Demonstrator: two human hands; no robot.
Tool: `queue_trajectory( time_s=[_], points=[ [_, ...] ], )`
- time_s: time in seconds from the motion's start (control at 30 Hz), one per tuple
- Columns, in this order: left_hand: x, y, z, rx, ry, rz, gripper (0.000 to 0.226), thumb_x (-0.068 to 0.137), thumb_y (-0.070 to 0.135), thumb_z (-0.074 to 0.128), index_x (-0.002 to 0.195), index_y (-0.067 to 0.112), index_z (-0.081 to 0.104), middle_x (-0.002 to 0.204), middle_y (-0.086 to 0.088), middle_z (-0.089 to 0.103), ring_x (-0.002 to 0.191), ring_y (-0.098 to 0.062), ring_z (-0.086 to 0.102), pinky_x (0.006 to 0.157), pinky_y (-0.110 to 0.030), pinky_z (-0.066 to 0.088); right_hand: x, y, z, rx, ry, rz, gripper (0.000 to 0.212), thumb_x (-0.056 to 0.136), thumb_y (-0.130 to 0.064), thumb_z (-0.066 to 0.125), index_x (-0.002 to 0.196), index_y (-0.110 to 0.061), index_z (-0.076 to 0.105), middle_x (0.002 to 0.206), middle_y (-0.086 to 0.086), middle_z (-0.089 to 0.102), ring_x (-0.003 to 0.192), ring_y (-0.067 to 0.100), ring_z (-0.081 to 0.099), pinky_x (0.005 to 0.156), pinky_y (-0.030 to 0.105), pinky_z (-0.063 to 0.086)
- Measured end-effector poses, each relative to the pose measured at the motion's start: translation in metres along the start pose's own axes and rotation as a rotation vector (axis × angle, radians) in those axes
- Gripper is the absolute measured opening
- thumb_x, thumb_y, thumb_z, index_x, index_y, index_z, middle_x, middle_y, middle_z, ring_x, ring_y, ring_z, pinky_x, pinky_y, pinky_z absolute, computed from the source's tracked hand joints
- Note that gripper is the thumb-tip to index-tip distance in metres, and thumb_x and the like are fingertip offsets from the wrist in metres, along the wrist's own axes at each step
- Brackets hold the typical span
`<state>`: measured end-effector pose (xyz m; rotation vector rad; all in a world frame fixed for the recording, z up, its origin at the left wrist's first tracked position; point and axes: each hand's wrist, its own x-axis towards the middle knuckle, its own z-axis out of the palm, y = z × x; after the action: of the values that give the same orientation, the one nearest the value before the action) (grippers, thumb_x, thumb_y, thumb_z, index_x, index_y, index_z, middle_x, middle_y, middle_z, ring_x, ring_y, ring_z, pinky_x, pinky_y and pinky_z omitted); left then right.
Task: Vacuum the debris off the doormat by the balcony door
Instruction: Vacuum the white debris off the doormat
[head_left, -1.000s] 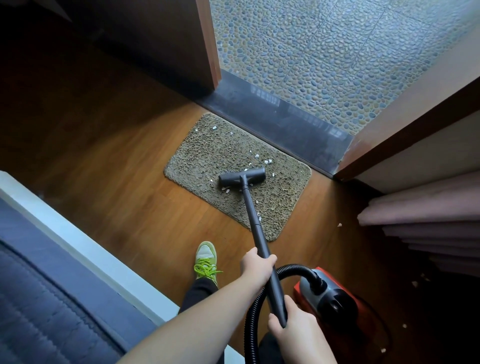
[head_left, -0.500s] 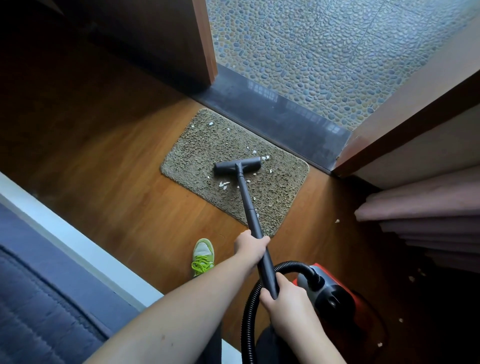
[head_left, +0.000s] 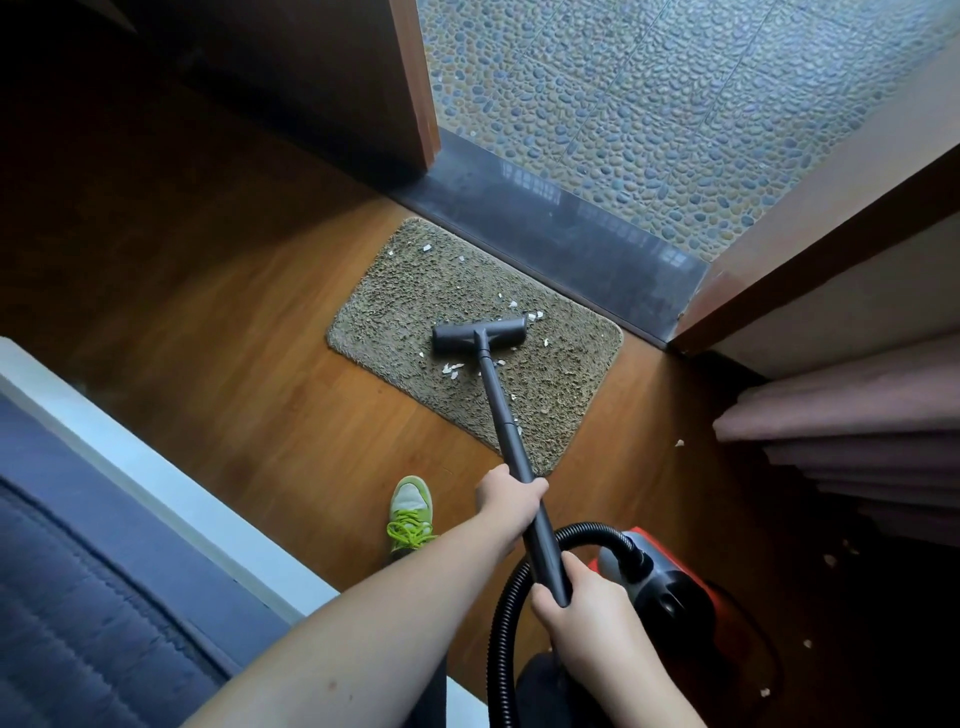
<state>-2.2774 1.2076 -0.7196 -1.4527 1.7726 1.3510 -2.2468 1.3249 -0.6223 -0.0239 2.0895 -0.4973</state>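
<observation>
Down on the wooden floor (head_left: 218, 332), the doormat (head_left: 415, 291) lies just beside the dark sill (head_left: 571, 234) of the open balcony door, with pebbled paving (head_left: 649, 93) beyond it. White scraps of debris (head_left: 452, 370) are scattered across the doormat, some near its far corner, some around the nozzle and along the tube. The vacuum nozzle (head_left: 480, 335) rests flat on the middle of the doormat, with scraps just in front of and behind it. A dark tube (head_left: 506, 431) runs back from the nozzle to both hands. The left hand (head_left: 509, 501) grips the tube about halfway up, fingers curled round it. The right hand (head_left: 582, 603) grips the tube's lower end, where the ribbed black hose (head_left: 509, 613) loops away to the red and grey vacuum body (head_left: 660, 577) on the floor to the right. A green shoe (head_left: 410, 512) stands near the doormat's near edge. More scraps lie on the floor by the folded pink curtain (head_left: 841, 410). A blue mattress (head_left: 78, 597) with a white edge fills the lower left.
</observation>
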Motion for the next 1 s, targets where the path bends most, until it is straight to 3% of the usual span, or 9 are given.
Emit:
queue_trajectory(
  time_s=[0.13, 0.27, 0.37, 0.57, 0.8, 1.0],
  points=[
    [-0.014, -0.008, 0.007, 0.021, 0.014, -0.016, 0.037, 0.080, 0.032, 0.066, 0.109, 0.010, 0.062, 0.107, -0.010, 0.067, 0.098, -0.029, 0.064, 0.084, -0.034, 0.053, -0.011, 0.016, -0.002, 0.035, -0.011, -0.059, 0.018, 0.087, -0.040, 0.054, 0.097, -0.025, 0.057, 0.077, -0.002, 0.065, 0.074, 0.011, 0.063, 0.057, 0.016, 0.041],
    [-0.024, -0.015, 0.013, -0.007, 0.039, -0.032, 0.041, 0.080, 0.033, 0.065, 0.113, 0.010, 0.062, 0.110, -0.009, 0.066, 0.094, -0.026, 0.062, 0.075, -0.028, 0.047, -0.015, 0.026, -0.004, 0.035, -0.037, -0.084, 0.016, 0.086, -0.039, 0.054, 0.095, -0.025, 0.057, 0.075, -0.003, 0.064, 0.074, 0.009, 0.062, 0.058, 0.015, 0.041],
    [-0.031, -0.018, 0.019, -0.031, 0.063, -0.035, 0.030, 0.079, 0.032, 0.066, 0.101, 0.011, 0.064, 0.097, -0.005, 0.064, 0.083, -0.023, 0.058, 0.070, -0.027, 0.046, -0.018, 0.034, -0.005, 0.007, -0.046, -0.101, 0.016, 0.086, -0.039, 0.054, 0.091, -0.024, 0.055, 0.077, -0.002, 0.064, 0.076, 0.012, 0.062, 0.060, 0.016, 0.041],
    [-0.039, -0.024, 0.032, -0.098, 0.107, -0.064, 0.026, 0.076, 0.032, 0.067, 0.093, 0.014, 0.060, 0.097, -0.008, 0.067, 0.093, -0.030, 0.064, 0.082, -0.035, 0.055, -0.020, 0.049, -0.015, -0.050, -0.078, -0.161, 0.016, 0.086, -0.038, 0.054, 0.090, -0.023, 0.054, 0.074, -0.004, 0.061, 0.066, 0.008, 0.057, 0.052, 0.015, 0.040],
    [-0.053, -0.026, 0.044, -0.164, 0.130, -0.102, 0.049, 0.081, 0.032, 0.067, 0.124, 0.009, 0.058, 0.120, -0.011, 0.064, 0.108, -0.030, 0.060, 0.093, -0.034, 0.050, -0.023, 0.064, -0.026, -0.097, -0.092, -0.184, 0.014, 0.086, -0.038, 0.053, 0.085, -0.025, 0.050, 0.069, -0.005, 0.058, 0.060, 0.004, 0.052, 0.050, 0.014, 0.036],
    [-0.055, -0.029, 0.057, -0.179, 0.097, -0.131, 0.045, 0.082, 0.032, 0.065, 0.122, 0.012, 0.059, 0.120, -0.005, 0.064, 0.106, -0.026, 0.060, 0.088, -0.027, 0.047, -0.024, 0.074, -0.034, -0.120, -0.096, -0.171, 0.014, 0.087, -0.037, 0.055, 0.096, -0.026, 0.056, 0.077, -0.003, 0.064, 0.068, 0.003, 0.058, 0.056, 0.011, 0.043]
  ],
)
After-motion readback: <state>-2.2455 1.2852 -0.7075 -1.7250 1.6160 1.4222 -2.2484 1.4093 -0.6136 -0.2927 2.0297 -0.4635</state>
